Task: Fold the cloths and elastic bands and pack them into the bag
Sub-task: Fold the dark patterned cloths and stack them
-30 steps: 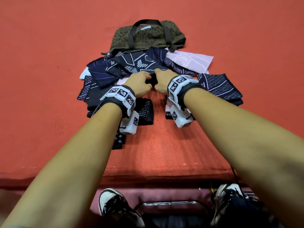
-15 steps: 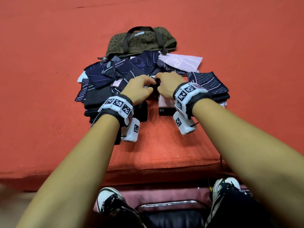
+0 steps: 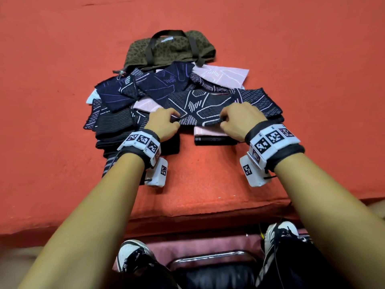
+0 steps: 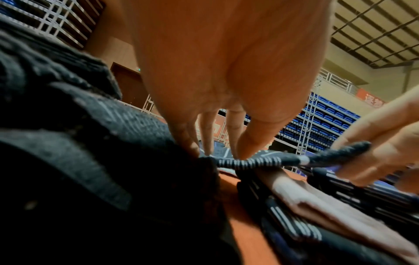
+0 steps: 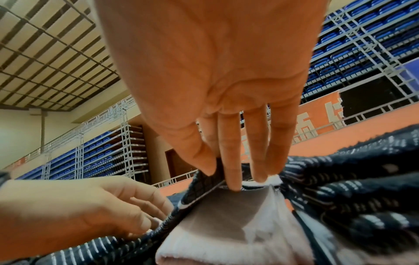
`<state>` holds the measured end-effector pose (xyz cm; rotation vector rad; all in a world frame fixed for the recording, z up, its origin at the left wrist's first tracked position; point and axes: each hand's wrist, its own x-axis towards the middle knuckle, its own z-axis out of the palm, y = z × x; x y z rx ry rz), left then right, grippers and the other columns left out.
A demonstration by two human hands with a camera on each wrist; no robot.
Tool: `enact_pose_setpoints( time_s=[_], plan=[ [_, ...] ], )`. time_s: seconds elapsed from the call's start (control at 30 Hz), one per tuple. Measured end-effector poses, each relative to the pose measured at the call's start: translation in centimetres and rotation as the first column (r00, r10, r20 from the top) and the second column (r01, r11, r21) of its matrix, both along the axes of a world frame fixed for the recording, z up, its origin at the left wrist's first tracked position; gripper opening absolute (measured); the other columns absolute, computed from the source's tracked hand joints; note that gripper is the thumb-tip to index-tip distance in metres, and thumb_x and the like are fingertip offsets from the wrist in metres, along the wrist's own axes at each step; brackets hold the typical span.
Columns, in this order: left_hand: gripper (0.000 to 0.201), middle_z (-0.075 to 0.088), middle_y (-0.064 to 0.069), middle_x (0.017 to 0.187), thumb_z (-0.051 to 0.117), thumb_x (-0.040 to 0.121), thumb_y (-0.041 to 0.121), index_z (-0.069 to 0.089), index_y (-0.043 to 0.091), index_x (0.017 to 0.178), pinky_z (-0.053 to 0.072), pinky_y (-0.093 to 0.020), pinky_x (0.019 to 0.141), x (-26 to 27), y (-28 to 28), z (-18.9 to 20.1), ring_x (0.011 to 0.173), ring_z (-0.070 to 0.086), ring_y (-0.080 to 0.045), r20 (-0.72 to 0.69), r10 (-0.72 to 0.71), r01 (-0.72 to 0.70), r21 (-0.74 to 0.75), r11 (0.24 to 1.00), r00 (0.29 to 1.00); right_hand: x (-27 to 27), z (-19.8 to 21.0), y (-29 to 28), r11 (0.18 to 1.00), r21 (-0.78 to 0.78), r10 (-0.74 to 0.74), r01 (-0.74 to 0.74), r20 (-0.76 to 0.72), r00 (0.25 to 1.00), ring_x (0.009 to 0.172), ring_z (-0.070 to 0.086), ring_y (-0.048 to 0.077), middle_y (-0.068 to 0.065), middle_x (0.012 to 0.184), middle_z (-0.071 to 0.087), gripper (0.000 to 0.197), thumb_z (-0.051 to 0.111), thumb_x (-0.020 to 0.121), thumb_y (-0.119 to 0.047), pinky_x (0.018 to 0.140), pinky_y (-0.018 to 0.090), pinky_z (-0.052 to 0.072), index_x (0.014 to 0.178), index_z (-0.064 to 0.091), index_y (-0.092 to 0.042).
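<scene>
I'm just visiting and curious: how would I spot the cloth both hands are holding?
Find the olive bag on the orange table; a cloth pile lies before it. The held cloth is the navy one with white arrow-like outlines, its near edge pinched by left hand and right hand.

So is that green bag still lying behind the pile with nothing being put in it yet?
Yes, the bag lies flat behind the cloths while the left hand and right hand pinch a dark patterned cloth.

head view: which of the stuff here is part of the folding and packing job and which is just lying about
Part of the job:
- dark patterned cloth, pinched at its near edge by the left hand and right hand
- pile of cloths
- pink cloth
- olive bag

Just there:
- red table cover
- chair frame
- shoes
</scene>
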<state>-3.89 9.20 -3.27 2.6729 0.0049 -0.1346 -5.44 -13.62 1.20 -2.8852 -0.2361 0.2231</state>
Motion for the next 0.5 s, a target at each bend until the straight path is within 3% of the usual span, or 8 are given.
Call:
enact_pose_setpoints(
  time_s=[0.17, 0.33, 0.5],
  plan=[
    [0.037, 0.064, -0.015, 0.127, 0.056, 0.095, 0.029, 0.058, 0.014, 0.128, 0.035, -0.04, 0.11, 0.1, 0.6, -0.5, 0.124, 0.052, -0.035, 0.009, 0.143, -0.143, 0.011, 0.99, 0.99, -0.3, -0.5, -0.6, 0.999, -0.045, -0.03, 0.029, -0.031, 0.999, 0.084, 0.061, 0.033, 0.007, 0.088, 0.066, 0.018, 0.053, 0.08, -0.021, 0.07, 0.034, 0.049, 0.087, 0.07, -0.02],
    [0.058, 0.055, -0.019, 0.135, 0.052, 0.091, 0.053, 0.042, 0.025, 0.141, 0.034, -0.044, 0.112, 0.1, 0.6, -1.7, 0.131, 0.043, -0.039, -0.115, 0.178, -0.18, -0.004, 0.984, 0.977, -0.1, 0.7, -0.7, 0.997, -0.066, -0.052, 0.049, -0.044, 0.998, 0.081, 0.058, 0.034, 0.008, 0.086, 0.063, 0.019, 0.054, 0.08, -0.022, 0.068, 0.033, 0.045, 0.09, 0.068, -0.016],
    [0.053, 0.055, -0.015, 0.136, 0.049, 0.097, 0.049, 0.043, 0.024, 0.142, 0.031, -0.041, 0.113, 0.1, 0.3, -1.5, 0.135, 0.04, -0.036, -0.123, 0.19, -0.192, -0.004, 0.981, 0.974, -0.5, 1.3, -0.8, 0.991, -0.102, -0.091, 0.087, -0.035, 0.995, 0.079, 0.053, 0.034, 0.009, 0.088, 0.059, 0.02, 0.056, 0.079, -0.023, 0.07, 0.034, 0.045, 0.094, 0.067, -0.015]
  ],
)
